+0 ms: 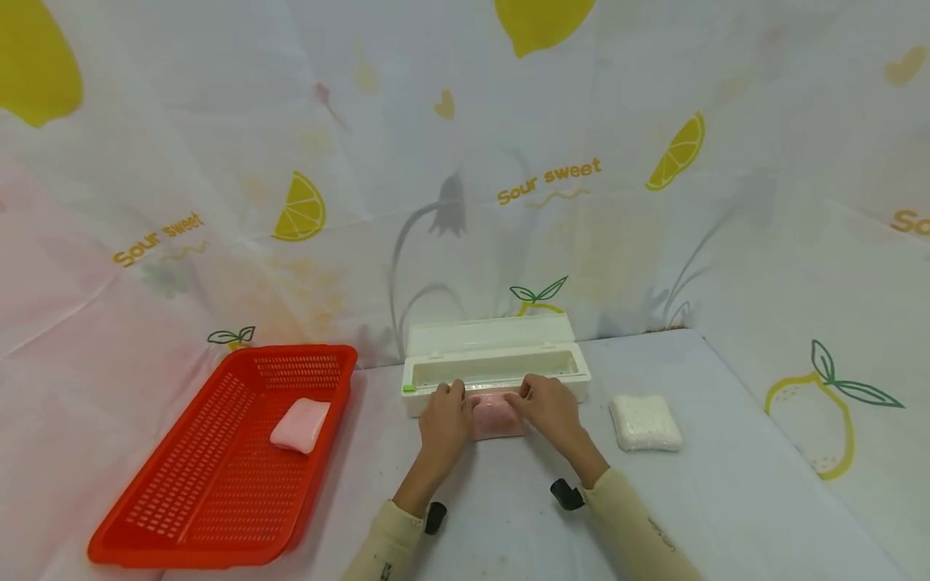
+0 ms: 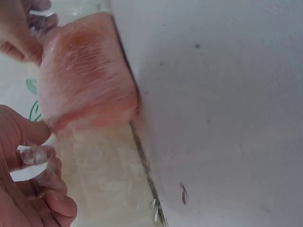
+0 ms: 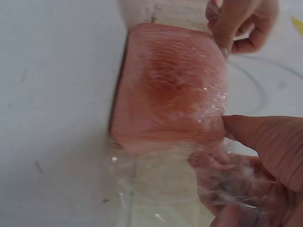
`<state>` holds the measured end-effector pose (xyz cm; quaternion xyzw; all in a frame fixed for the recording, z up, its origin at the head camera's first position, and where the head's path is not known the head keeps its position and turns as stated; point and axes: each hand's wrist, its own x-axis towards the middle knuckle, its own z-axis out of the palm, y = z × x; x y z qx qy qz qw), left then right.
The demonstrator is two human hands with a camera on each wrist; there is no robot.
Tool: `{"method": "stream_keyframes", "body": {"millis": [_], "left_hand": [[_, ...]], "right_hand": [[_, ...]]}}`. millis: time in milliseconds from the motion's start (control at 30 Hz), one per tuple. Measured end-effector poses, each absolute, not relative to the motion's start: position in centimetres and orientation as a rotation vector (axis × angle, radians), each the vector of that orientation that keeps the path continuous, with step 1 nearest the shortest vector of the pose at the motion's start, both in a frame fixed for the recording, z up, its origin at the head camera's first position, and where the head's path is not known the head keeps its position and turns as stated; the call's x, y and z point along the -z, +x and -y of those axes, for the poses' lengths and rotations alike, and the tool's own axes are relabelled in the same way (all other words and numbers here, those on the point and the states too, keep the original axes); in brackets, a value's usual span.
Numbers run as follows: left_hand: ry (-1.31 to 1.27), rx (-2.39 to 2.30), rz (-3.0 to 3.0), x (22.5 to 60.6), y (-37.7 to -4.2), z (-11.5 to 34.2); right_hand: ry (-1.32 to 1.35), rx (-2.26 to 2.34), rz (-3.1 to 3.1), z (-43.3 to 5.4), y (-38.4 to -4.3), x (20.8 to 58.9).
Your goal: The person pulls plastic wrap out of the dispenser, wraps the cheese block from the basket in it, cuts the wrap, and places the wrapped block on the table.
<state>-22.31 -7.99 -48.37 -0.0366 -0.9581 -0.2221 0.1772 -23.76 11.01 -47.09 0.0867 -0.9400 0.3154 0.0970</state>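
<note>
A pink, rounded square block (image 1: 497,415), wrapped in clear cling film (image 3: 161,175), is held up against the front of a long white cling film dispenser (image 1: 501,365) whose lid stands raised. My left hand (image 1: 445,417) pinches the block's left edge, thumb toward me. At the opposite edge, my right hand (image 1: 554,411) pinches block and film between thumb and fingers. In the right wrist view, loose film spreads over the fingers of the right hand (image 3: 265,170). Film also lies across the left hand's fingers in the left wrist view. The block's far side is hidden.
On the left stands a red plastic basket (image 1: 218,557) with a pink wrapped block (image 1: 301,425) inside. A white wrapped block (image 1: 645,422) lies on the white-covered table (image 1: 741,500) to the right. Behind the dispenser hangs a lemon-print cloth (image 1: 465,202).
</note>
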Motion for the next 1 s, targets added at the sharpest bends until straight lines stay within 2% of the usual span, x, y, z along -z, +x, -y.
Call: {"method": "stream_keyframes", "body": {"millis": [333,567,1000], "left_hand": [[0.200,0.975,2.358,47.8,-21.8,12.3],[0.213,1.138,2.339,49.1,-22.6,14.4],[0.184,1.256,2.316,50.6,-23.5,15.6]], "right_hand": [[0.213,-0.927,2.761,-10.9,-23.2,45.0],[0.239,-1.015,2.780,-9.6,-22.8,44.3],[0.333,-1.069,2.739,-8.0,-23.0,44.8]]}}
